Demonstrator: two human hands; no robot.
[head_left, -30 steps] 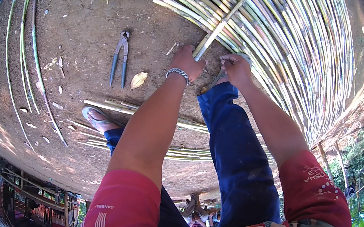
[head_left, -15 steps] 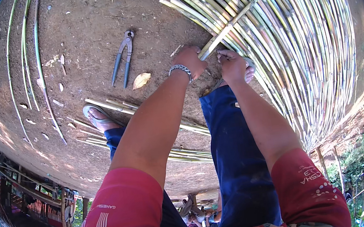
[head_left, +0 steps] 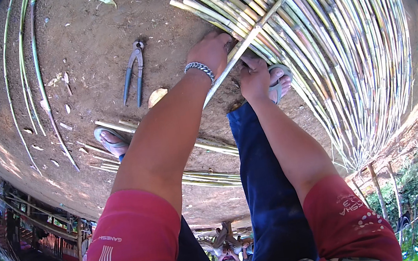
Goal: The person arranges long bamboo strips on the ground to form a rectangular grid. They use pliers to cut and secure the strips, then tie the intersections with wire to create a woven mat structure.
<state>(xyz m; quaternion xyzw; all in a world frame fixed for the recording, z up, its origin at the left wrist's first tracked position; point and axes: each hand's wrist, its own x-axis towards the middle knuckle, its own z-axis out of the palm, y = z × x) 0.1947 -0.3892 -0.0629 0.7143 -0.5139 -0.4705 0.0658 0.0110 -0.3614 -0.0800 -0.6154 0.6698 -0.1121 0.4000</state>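
A fan-shaped panel of split bamboo strips (head_left: 324, 46) lies on the ground at the right. One cross strip (head_left: 268, 16) runs over it, its near end sticking out past the panel between my forearms. My left hand (head_left: 211, 55) is at the panel's near edge, left of the cross strip, its curled fingers partly in shadow against the bamboo. On the other side of that strip my right hand (head_left: 255, 78) is closed, the fingers bent toward the same crossing. What either hand holds is too hidden to make out.
Pincers (head_left: 134, 74) with dark handles lie on the soil left of my left hand. Long thin strips (head_left: 39, 73) stretch along the far left. More bamboo pieces (head_left: 210, 178) lie behind my legs. My sandalled right foot (head_left: 279, 84) is beside the panel's edge.
My left hand has moved from the cross strip's near end up to the panel's edge. More of the strip's end shows, reaching nearer to me. My right hand has shifted slightly left.
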